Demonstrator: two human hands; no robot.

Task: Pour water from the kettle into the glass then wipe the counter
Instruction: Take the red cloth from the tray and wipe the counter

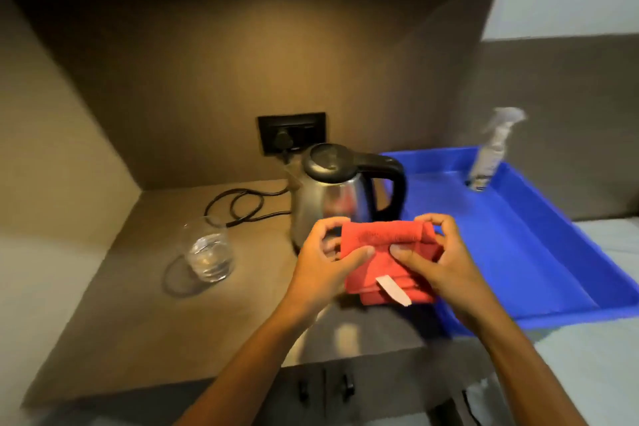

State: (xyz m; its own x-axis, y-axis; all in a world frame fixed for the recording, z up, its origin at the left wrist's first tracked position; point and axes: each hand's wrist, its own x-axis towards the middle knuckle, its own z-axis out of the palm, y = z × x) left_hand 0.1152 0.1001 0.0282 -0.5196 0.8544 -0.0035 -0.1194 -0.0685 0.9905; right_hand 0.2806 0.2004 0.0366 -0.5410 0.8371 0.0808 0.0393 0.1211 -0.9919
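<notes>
both the left hand [323,261] and right hand [437,258] pinch the folded red cloth [380,252] between thumbs and fingers, so a broad wipe could topple the water-filled clear glass [209,251] left of them.

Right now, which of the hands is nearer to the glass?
Left. The left hand grips the red cloth's left edge, just right of the glass; the right hand holds the cloth's far side, by the blue tray.
</notes>
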